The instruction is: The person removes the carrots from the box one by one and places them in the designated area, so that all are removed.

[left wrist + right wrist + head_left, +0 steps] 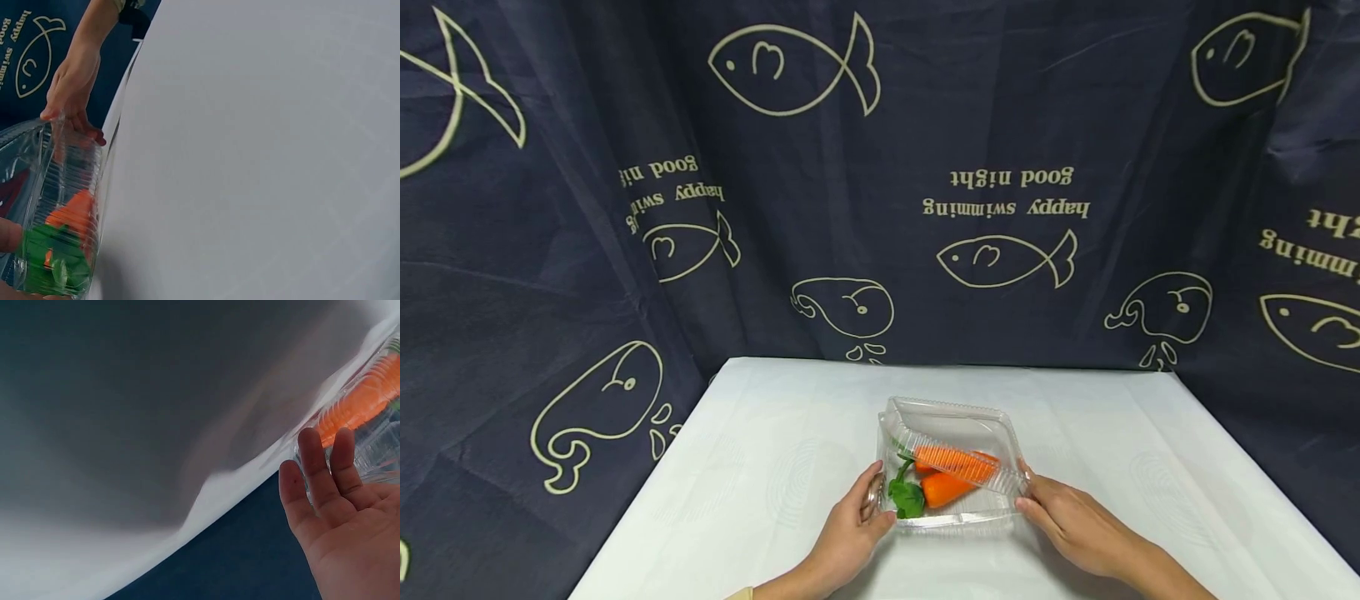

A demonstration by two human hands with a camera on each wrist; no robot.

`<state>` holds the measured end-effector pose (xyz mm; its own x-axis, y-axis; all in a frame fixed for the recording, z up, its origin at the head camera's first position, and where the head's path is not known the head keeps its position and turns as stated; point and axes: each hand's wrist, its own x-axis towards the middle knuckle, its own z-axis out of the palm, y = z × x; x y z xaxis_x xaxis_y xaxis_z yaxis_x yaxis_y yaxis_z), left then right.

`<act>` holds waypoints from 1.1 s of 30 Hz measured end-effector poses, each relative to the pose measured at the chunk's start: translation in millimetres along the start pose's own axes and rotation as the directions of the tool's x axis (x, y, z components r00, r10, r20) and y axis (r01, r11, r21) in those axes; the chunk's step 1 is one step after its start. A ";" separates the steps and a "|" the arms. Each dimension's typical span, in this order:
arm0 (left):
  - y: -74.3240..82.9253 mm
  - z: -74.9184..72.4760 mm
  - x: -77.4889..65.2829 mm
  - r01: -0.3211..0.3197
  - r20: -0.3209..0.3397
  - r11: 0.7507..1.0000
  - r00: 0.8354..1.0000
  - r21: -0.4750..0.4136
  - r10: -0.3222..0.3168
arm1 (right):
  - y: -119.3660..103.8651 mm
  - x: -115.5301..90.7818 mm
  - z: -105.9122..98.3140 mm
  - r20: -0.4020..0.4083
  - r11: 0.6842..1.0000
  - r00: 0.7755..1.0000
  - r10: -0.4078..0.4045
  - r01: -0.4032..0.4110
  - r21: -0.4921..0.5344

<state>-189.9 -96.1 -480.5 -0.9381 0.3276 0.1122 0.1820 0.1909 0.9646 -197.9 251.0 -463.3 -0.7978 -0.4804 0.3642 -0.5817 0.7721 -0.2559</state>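
Head cam: clear plastic box w/ orange carrots & green leaves inside, over white bench; can't tell if it touches. L hand pinches box's L end btwn thumb & fingers; R hand grips R end likewise. Dark cloth w/ fish drawings behind bench.

L wrist cam: box at lower L of view, leaves at L hand's end, R hand at far end.

R wrist cam: three R fingers, slightly apart, at box end; orange shows thru plastic just beside.
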 end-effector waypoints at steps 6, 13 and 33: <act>1.4 -0.1 0.6 0.004 0.001 1.000 1.000 0.007 -0.004 | -3.3 4.2 -3.9 0.026 1.000 1.000 0.003 -0.003 0.024; 2.1 -0.3 0.2 0.031 -0.013 0.999 0.999 -0.018 -0.031 | 2.2 3.6 -11.9 0.028 0.995 0.996 0.079 -0.081 0.062; 3.3 -0.6 -0.3 0.021 -0.020 0.999 1.000 -0.039 -0.021 | 10.3 40.9 -38.1 -0.222 0.992 0.969 0.103 -0.084 0.095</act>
<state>-189.2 -96.1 -477.2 -0.9475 0.3048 0.0964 0.1510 0.1611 0.9753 -230.4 255.2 -416.9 -0.7984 -0.2934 0.5259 -0.5252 0.7664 -0.3699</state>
